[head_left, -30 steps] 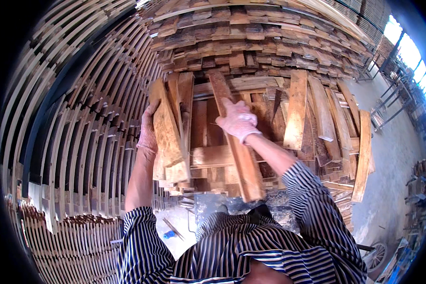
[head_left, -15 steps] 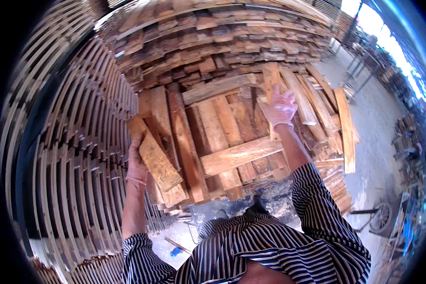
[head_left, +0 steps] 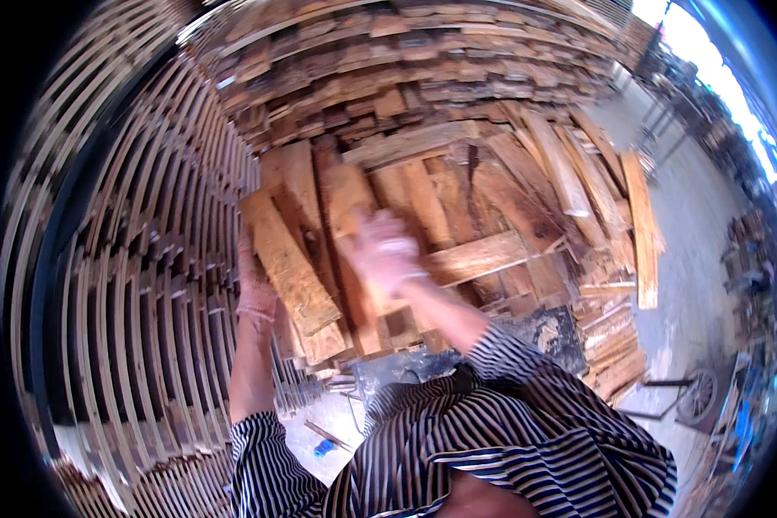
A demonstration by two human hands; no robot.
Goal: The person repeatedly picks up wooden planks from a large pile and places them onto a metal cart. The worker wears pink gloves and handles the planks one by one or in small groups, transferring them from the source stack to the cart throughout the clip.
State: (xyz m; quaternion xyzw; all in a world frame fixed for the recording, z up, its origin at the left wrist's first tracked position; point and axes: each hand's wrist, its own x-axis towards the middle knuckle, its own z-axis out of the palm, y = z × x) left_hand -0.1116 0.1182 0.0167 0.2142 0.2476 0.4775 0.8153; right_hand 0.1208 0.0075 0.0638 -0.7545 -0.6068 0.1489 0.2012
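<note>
My left hand, in a thin pale glove, grips the outer edge of a rough wooden board that slants over the left side of the plank pile. Right of it, my gloved right hand is smeared by motion, its fingers over another light wooden board that it carries across the pile. Beneath both hands lie several loose planks, among them a crosswise plank near the front and another crosswise plank at the back.
Slatted stacks of lumber rise close on my left. A tall stack of boards stands behind the pile. Loose planks lean at the right, with one upright plank at the edge. A spoked wheel sits on the floor at right.
My right hand has moved from the right side of the pile leftward, bringing a board with it and uncovering darker planks there. My left hand stays on its board.
</note>
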